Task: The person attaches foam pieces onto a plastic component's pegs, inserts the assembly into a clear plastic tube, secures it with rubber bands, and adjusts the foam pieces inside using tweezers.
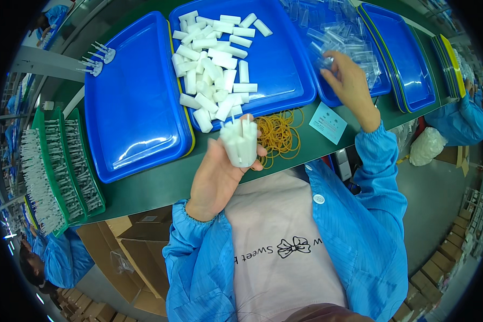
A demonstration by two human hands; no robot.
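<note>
In front of my chest, my left hand (217, 174) holds a white plastic part (240, 144) made of upright rounded columns, with thin pins rising from its top. Its fingers curl round the sides and back of the part. My right hand (350, 83) reaches over the blue tray of clear plastic pieces on the right. Thumb and forefinger are pinched on a clear plastic tube (322, 61), partly blurred. Other clear tubes (354, 45) lie heaped beyond the fingers. White plastic cylinders (212, 59) are piled in the middle blue tray (287, 70).
Yellow rubber bands (279, 137) and a printed light-blue card (328, 123) lie at the green table's near edge. A blue tray (134, 107) at left carries pronged white parts (103, 53) on its rim. Green racks (64, 166) of white parts stand farther left. Stacked trays (405, 59) stand right.
</note>
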